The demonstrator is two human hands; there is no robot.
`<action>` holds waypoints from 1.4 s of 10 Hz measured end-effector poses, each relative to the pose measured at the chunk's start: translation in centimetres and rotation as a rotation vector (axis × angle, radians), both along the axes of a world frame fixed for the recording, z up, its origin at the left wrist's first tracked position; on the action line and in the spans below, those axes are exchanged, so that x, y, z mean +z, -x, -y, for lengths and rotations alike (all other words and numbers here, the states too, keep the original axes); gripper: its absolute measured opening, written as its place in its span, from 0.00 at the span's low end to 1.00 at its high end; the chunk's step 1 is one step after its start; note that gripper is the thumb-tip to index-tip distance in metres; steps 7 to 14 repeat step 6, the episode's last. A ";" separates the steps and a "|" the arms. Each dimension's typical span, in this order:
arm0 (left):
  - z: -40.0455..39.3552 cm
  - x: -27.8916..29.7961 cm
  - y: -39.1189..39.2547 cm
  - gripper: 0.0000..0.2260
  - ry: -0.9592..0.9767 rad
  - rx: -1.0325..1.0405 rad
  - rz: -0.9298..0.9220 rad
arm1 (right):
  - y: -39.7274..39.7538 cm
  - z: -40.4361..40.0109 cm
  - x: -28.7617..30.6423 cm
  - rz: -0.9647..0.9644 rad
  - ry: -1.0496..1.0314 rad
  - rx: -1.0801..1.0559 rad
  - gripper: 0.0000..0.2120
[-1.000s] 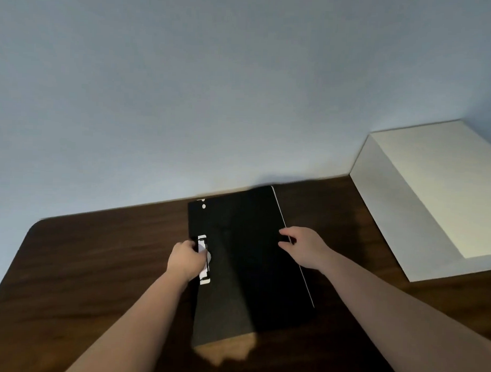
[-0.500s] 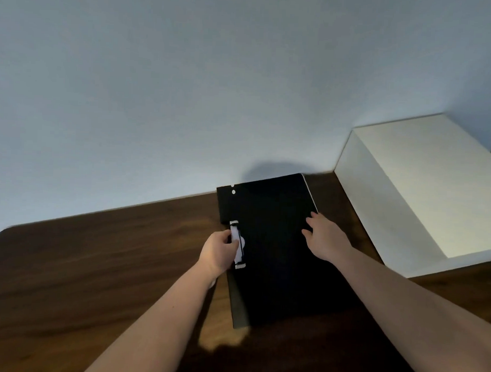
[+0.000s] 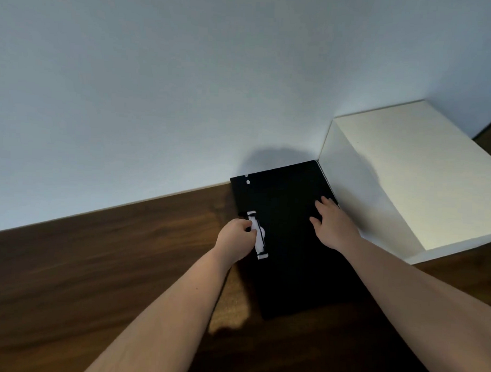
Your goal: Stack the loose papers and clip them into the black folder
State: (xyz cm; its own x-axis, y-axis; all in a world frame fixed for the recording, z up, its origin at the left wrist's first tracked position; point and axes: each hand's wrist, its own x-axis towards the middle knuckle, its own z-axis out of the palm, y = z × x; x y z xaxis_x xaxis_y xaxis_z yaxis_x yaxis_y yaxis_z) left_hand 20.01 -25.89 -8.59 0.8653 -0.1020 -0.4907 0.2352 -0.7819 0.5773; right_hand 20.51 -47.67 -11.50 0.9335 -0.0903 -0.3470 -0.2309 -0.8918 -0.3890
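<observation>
From my remote feed, the black folder (image 3: 289, 243) lies closed and flat on the dark wooden table (image 3: 97, 264), just right of the frame's centre, its far edge against the pale wall (image 3: 186, 86) and its far right corner touching the white box (image 3: 406, 177) that fills the right side of the picture. I see the person's left hand (image 3: 237, 239) curled at the folder's left edge, fingers closed around the white clip (image 3: 258, 235) mounted there; whether the clip is pressed or only held, I cannot tell. The right hand (image 3: 330, 222) lies open and flat on the cover near the folder's right edge, fingers spread and pointing toward the wall, gripping nothing. A thin pale line runs along that right edge beside the fingertips; whether it is paper, I cannot tell. Two small pale dots show near the folder's far left corner. Both bare forearms reach in from the lower edge of the frame, and a patch of light falls on the table between them, beside the folder's near left corner.
</observation>
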 end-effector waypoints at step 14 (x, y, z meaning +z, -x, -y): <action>-3.2 5.3 0.9 0.14 -0.124 -0.045 0.166 | 1.1 -3.8 5.8 0.049 -0.065 0.010 0.19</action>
